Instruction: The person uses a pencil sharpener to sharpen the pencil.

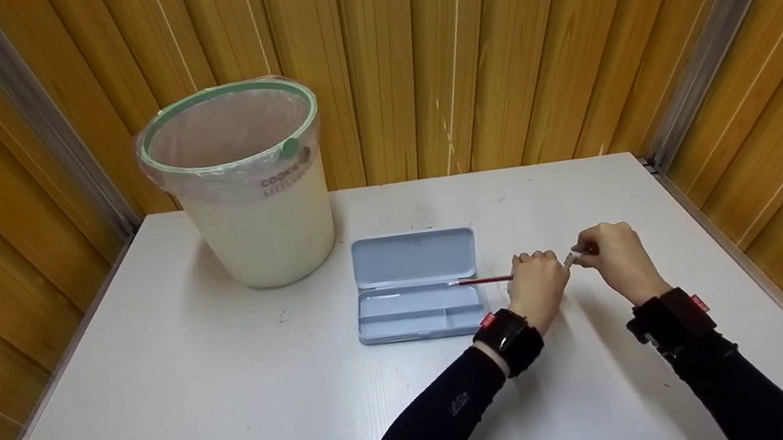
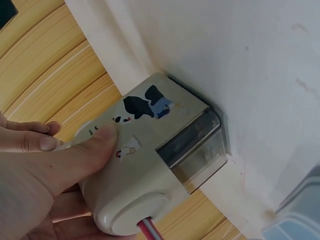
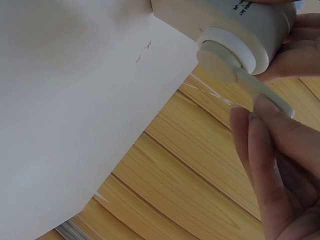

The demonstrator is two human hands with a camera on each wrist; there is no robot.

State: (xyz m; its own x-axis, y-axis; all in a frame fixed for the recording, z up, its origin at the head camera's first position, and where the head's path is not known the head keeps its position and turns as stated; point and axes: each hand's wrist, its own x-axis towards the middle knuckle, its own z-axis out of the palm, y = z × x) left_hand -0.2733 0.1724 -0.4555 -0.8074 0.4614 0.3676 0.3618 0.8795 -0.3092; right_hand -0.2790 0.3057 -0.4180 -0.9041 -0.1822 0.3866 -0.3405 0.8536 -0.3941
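Note:
In the left wrist view, a cream pencil sharpener (image 2: 145,165) with penguin-like stickers and a clear shavings drawer (image 2: 200,155) is against the white tabletop. My left hand (image 1: 538,288) grips its body, thumb across the top, and mostly hides it in the head view. A red-striped pencil (image 1: 486,280) sticks out of the sharpener's hole, pointing left, its tip inside and out of sight. On the opposite side, my right hand (image 1: 618,262) pinches the crank handle (image 3: 267,95) between thumb and fingers.
An open blue pencil case (image 1: 415,258) with a divided tray lies left of my hands, under the pencil's outer end. A tall cream bin (image 1: 264,229) with a plastic liner stands at the back left. Wood-patterned walls (image 1: 386,62) enclose the white table (image 1: 274,417).

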